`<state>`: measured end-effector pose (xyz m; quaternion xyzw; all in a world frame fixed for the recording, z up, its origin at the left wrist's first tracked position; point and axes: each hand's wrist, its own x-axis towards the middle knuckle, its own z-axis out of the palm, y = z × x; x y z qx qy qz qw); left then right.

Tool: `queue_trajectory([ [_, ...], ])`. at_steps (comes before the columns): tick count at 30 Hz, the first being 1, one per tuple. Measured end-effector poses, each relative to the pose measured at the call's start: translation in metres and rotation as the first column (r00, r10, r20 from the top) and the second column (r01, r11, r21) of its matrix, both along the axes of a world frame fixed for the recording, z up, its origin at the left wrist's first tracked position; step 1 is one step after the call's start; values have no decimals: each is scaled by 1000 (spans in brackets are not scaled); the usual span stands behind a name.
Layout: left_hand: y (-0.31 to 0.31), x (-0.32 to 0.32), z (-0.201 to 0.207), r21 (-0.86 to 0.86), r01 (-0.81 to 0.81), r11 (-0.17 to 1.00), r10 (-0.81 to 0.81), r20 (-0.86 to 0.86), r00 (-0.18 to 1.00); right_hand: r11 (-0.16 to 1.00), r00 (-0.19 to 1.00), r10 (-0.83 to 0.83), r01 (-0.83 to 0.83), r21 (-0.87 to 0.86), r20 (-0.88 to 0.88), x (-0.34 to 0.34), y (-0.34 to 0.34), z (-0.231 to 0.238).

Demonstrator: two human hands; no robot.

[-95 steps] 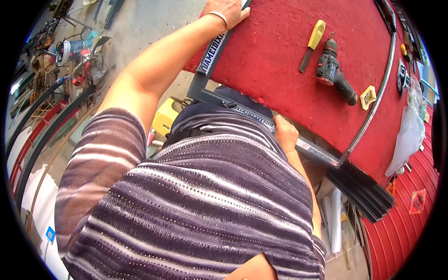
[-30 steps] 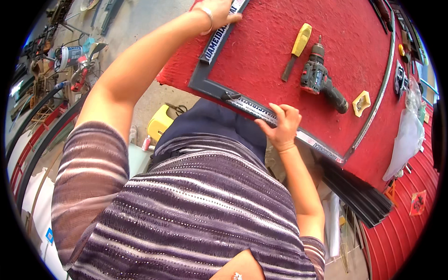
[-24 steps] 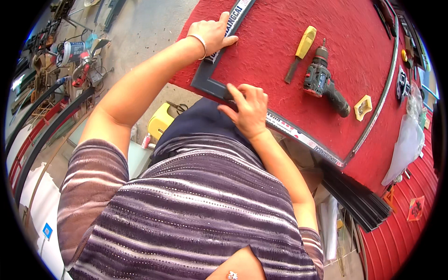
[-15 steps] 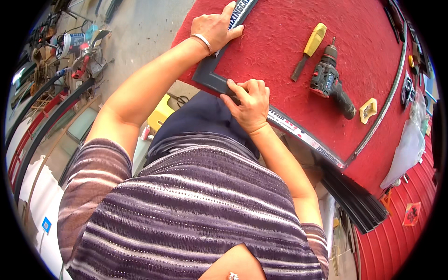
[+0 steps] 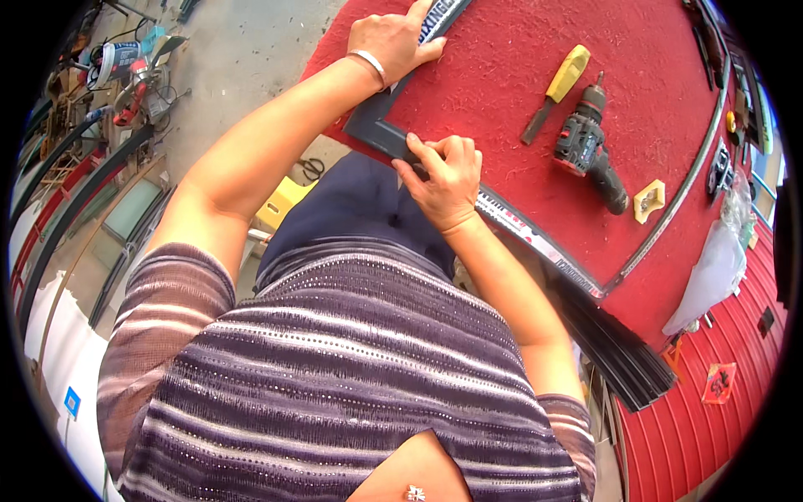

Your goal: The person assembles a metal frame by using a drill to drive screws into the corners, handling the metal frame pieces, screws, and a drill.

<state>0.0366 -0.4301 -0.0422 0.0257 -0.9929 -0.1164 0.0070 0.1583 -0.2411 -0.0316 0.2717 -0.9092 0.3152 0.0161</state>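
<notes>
The right hand [image 5: 443,171] is curled narrow over the near corner of a dark metal frame [image 5: 372,134], fingertips pinching its edge where two of the frame's bars meet at the rim of the red-carpeted worktop [image 5: 502,92]. The left hand [image 5: 393,38] lies flat and spread on the frame's other bar, farther out from the body and up-left of the right hand, a silver bangle [image 5: 370,65] on its wrist; it presses rather than grips. From the right hand the frame's long bar [image 5: 535,238] runs on to the right along the worktop's near edge, its pale strip showing. Beyond the right hand, out on the carpet, lies a yellow-handled tool [image 5: 556,88], and just right of that a dark cordless drill [image 5: 590,151] on its side (the two are near but not touching). Farther right of the drill sits a small yellow block [image 5: 648,201], beside a thin curved metal strip [image 5: 694,176]. Below the right forearm, off the worktop's corner, a bundle of black strips [image 5: 619,351] juts out.
</notes>
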Motion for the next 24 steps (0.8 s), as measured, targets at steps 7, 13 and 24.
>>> queue_trajectory([
  [7,-5,4,-4,19,17,1000,-17,-20,1000,999,1000,-27,27,17,-6,-2,-4,2],
  [13,-3,6,-3,39,22,999,-21,-27,999,999,999,-30,30,22,-21,1,-3,4],
  [24,-4,7,1,45,78,996,-79,18,997,995,999,-37,37,-91,3,4,7,4],
])
